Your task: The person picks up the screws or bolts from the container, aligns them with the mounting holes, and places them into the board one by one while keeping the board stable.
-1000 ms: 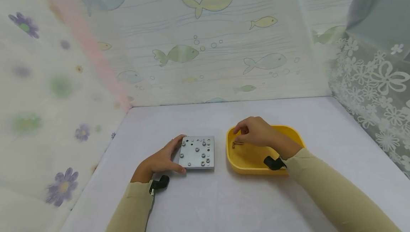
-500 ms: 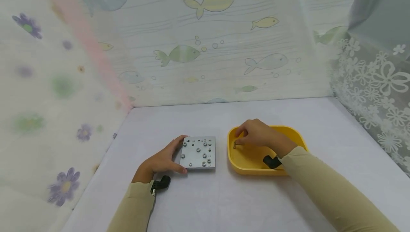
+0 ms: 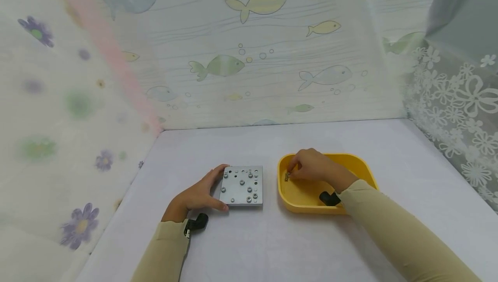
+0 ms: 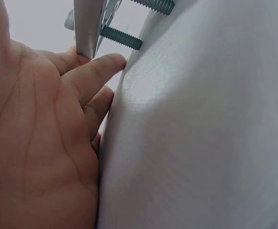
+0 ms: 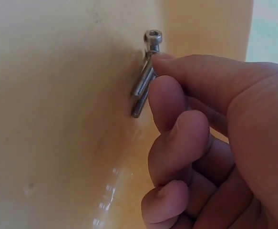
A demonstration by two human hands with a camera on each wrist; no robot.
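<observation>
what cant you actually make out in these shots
- How many screws lie in the yellow tray: the right hand covers them in the head view, and its fingers overlap them in the right wrist view.
- Most of the metal plate: cut off by the top edge of the left wrist view.
- The plate's hole contents: too small in the head view.
- The left hand fingertips under the plate: hidden.

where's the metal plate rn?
In the head view the metal plate lies on the table, left of the yellow tray, with the left hand gripping its left edge.
</observation>
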